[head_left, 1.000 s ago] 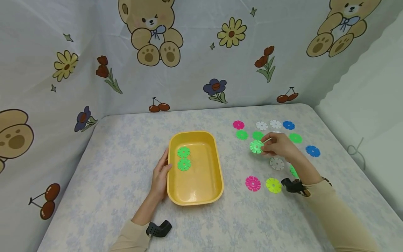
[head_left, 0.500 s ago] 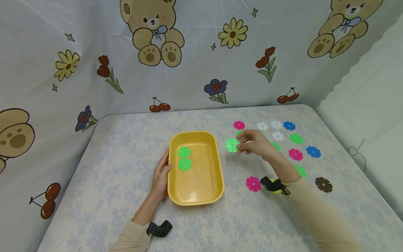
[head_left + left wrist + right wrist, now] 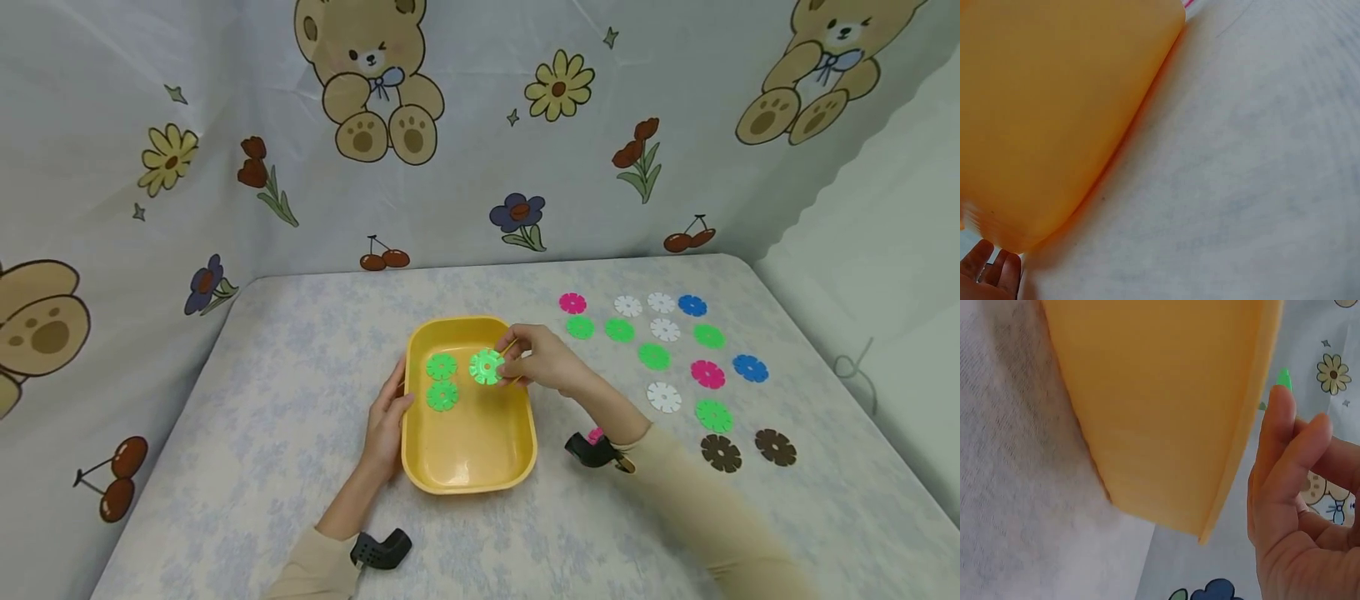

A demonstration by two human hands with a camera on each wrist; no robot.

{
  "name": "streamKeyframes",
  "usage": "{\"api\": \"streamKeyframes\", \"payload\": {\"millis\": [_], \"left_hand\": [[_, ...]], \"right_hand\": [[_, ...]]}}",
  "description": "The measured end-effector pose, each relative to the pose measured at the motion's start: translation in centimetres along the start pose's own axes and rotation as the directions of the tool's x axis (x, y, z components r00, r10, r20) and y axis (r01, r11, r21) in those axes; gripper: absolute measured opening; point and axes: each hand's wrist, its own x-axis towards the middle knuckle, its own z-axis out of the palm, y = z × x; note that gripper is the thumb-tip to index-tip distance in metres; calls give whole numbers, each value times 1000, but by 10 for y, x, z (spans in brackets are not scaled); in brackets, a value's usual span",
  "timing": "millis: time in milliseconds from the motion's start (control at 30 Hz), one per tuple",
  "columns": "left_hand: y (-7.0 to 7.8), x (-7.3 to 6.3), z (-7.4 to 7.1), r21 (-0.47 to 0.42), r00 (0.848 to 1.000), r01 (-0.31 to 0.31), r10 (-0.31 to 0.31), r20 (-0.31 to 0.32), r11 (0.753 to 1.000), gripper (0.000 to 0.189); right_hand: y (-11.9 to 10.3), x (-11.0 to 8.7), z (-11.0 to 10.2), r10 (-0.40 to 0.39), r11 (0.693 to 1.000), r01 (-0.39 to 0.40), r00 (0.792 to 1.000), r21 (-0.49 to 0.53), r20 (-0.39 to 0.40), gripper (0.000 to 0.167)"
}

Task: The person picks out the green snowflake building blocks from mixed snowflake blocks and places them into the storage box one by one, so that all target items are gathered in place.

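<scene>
My left hand (image 3: 384, 425) holds a yellow plastic tray (image 3: 468, 454) by its left side, thumb over the rim. In the left wrist view, its fingertips (image 3: 1009, 275) touch the outer wall. Two green notched plastic discs (image 3: 442, 367) lie flat inside, near that side. With thumb and fingers my right hand (image 3: 542, 362) pinches another green notched disc (image 3: 485, 367), held tilted above the tray's upper right part. Only a green tip of this disc (image 3: 1284, 379) shows past the fingers in the right wrist view, beside the tray wall (image 3: 1160, 406).
Right of the tray, several loose discs lie on the pale patterned table (image 3: 300, 358): pink (image 3: 707, 374), white (image 3: 664, 397), green (image 3: 713, 416), blue (image 3: 751, 368) and brown (image 3: 721, 453). The right wrist partly hides a pink disc (image 3: 595, 435). A bear-print cloth (image 3: 450, 100) hangs behind.
My right hand has carried the green disc leftward from the loose discs to above the tray. The left hand keeps its hold and the two discs inside stay put.
</scene>
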Motion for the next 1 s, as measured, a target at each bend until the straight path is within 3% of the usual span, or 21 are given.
{"api": "streamKeyframes", "payload": {"millis": [400, 667, 1000], "left_hand": [[1, 0, 1, 34, 1000, -15, 15, 1, 999, 57], [1, 1, 0, 43, 1000, -20, 20, 0, 999, 56], [-1, 1, 1, 13, 1000, -27, 27, 14, 1000, 57]], "right_hand": [[-2, 15, 48, -27, 999, 32, 984, -25, 173, 21], [10, 24, 67, 43, 996, -23, 972, -89, 230, 18], [19, 24, 74, 68, 997, -56, 969, -57, 237, 18]]}}
